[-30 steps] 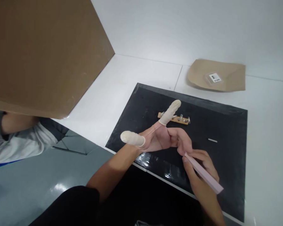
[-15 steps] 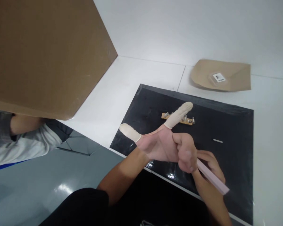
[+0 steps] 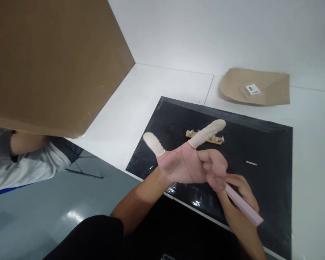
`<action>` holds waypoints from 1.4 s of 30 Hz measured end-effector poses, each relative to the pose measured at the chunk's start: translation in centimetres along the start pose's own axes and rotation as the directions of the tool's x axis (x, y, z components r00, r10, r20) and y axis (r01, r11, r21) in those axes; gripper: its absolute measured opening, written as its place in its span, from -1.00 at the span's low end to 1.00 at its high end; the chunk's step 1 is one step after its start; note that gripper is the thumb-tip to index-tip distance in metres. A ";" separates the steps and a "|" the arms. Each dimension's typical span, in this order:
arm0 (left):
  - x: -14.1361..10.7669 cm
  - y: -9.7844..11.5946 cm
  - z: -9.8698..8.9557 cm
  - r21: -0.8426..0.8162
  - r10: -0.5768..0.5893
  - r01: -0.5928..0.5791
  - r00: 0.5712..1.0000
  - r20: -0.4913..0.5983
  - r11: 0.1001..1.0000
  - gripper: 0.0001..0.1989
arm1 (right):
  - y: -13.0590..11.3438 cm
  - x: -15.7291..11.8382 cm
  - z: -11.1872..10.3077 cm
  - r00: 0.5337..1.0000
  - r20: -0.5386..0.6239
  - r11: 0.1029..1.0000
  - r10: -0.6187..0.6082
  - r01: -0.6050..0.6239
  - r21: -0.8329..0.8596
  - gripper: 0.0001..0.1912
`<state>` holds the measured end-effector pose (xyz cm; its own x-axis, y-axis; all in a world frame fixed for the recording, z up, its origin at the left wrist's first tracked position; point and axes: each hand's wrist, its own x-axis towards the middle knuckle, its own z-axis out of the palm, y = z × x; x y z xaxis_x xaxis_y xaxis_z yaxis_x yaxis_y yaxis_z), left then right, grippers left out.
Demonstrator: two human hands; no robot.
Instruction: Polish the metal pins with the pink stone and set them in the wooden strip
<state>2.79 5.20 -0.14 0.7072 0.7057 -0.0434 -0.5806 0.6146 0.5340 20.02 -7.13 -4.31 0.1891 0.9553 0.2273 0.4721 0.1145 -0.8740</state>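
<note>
My left hand (image 3: 182,164) is held palm up above the black mat, with pale finger cots (image 3: 154,144) on its thumb and index finger. These two fingers are stretched wide apart, while the others curl toward my right hand. My right hand (image 3: 242,187) grips a long pale pink bar (image 3: 245,205) that slants down to the right. The bar's upper end is hidden behind the curled left fingers; whether they touch it I cannot tell. Behind the left index finger, a small yellowish strip (image 3: 190,134) with several clear and metallic pieces lies on the mat.
The black mat (image 3: 273,173) covers part of the white table (image 3: 148,85). A short light stick (image 3: 251,163) lies on it. Behind sits a brown paper envelope (image 3: 276,90) with a small labelled clear packet (image 3: 251,90). A large cardboard panel (image 3: 56,65) stands left, a person's arm (image 3: 29,142) below it.
My left thumb has lifted and shifted slightly right, and the index finger reaches a little farther right. The curled left fingers have moved slightly. The pink bar stays almost in place in my right hand.
</note>
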 end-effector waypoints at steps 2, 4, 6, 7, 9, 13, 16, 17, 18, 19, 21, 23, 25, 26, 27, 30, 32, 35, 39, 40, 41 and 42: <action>-0.1 0.5 0.3 -0.054 0.000 0.003 0.999 0.043 0.999 0.26 | -0.1 0.1 0.0 1.000 0.002 1.000 -0.007 0.007 -0.010 -0.93; -0.1 0.9 0.5 -0.103 0.014 -0.012 1.000 0.021 0.995 0.23 | -0.2 0.2 0.0 1.000 0.006 1.000 -0.016 0.016 -0.023 -0.92; -0.1 1.3 0.7 -0.136 0.021 -0.031 0.997 -0.075 0.990 0.18 | -0.3 0.2 0.0 1.000 0.009 0.999 -0.025 0.025 -0.030 -0.91; -0.1 1.4 0.8 -0.155 0.017 -0.034 0.994 -0.110 0.987 0.15 | -0.3 0.3 0.0 1.000 0.010 0.999 -0.025 0.026 -0.030 -0.90; -0.1 1.5 0.9 -0.192 0.001 -0.027 0.991 -0.136 0.981 0.10 | -0.4 0.3 -0.1 1.000 0.010 0.999 -0.030 0.030 -0.027 -0.90; -0.3 1.4 1.0 -0.233 -0.001 -0.032 0.990 -0.141 0.972 0.06 | -0.5 0.3 0.0 0.999 0.013 0.998 -0.052 0.052 -0.018 -0.88; -0.4 1.2 1.1 -0.213 0.021 -0.053 0.988 -0.152 0.976 0.07 | -0.4 0.3 0.0 0.999 0.016 0.999 -0.035 0.036 -0.015 -0.87; -0.4 1.2 1.1 -0.205 0.023 -0.056 0.987 -0.160 0.977 0.07 | -0.4 0.3 0.0 0.999 0.017 0.999 -0.028 0.028 -0.016 -0.87; -0.4 1.2 1.2 -0.199 0.023 -0.057 0.985 -0.170 0.978 0.07 | -0.4 0.3 0.0 1.000 0.017 0.999 -0.025 0.025 -0.019 -0.88; -0.4 1.2 1.3 -0.191 0.021 -0.056 0.984 -0.178 0.980 0.06 | -0.4 0.3 0.0 0.999 0.017 0.999 -0.027 0.028 -0.022 -0.88; -0.4 1.2 1.4 -0.151 0.020 -0.050 0.981 -0.192 0.987 0.01 | -0.3 0.3 0.0 0.999 0.018 0.999 -0.042 0.042 -0.027 -0.88; -0.2 1.3 1.4 -0.021 0.053 -0.059 0.974 -0.222 0.998 -0.08 | -0.3 0.4 0.1 0.998 0.022 0.998 -0.050 0.051 -0.028 -0.88; -0.2 1.4 1.2 0.274 0.229 -0.153 0.934 -0.272 0.950 -0.26 | -0.3 0.4 0.2 0.998 0.027 0.999 -0.050 0.050 -0.017 -0.87; -0.2 1.5 0.9 0.483 0.379 -0.222 0.889 -0.256 0.847 -0.37 | -0.3 0.4 0.3 0.998 0.029 0.999 -0.047 0.047 -0.011 -0.87; -0.3 1.7 0.6 0.691 0.542 -0.286 0.820 -0.181 0.664 -0.49 | -0.3 0.4 0.3 0.999 0.032 0.999 -0.043 0.043 -0.005 -0.86; -0.6 2.7 -0.6 0.965 0.673 -0.251 0.703 0.231 -0.069 -0.71 | -0.5 0.4 0.4 0.998 0.033 0.999 -0.048 0.048 0.011 -0.84; -0.6 3.8 -1.4 0.936 0.580 -0.168 0.747 0.325 -0.308 -0.69 | -0.6 0.5 0.4 0.998 0.028 0.998 -0.058 0.057 0.022 -0.83; 0.0 5.4 -2.3 0.865 0.411 -0.085 0.854 0.319 -0.494 -0.51 | -0.8 0.7 0.5 0.997 0.037 0.997 -0.069 0.068 0.029 -0.83; 1.6 6.5 -3.1 0.776 0.127 -0.101 0.966 0.227 -0.622 -0.39 | -0.8 0.8 0.6 0.996 0.039 0.996 -0.079 0.077 0.036 -0.82; 2.1 6.5 -3.3 0.764 0.079 -0.114 0.974 0.212 -0.634 -0.39 | -0.8 0.7 0.6 0.996 0.042 0.997 -0.074 0.072 0.041 -0.82; 2.6 6.5 -3.4 0.754 0.045 -0.125 0.978 0.201 -0.644 -0.40 | -0.8 0.7 0.6 0.997 0.045 0.997 -0.068 0.066 0.047 -0.82; 3.1 6.4 -3.5 0.746 0.020 -0.136 0.980 0.196 -0.652 -0.41 | -0.7 0.6 0.5 0.997 0.049 0.997 -0.062 0.059 0.052 -0.81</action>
<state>-0.18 12.53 0.23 0.7610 0.6349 0.1331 0.5833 -0.7595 0.2881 19.34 -6.49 -3.78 0.1175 0.9585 0.2597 0.4373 0.1848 -0.8801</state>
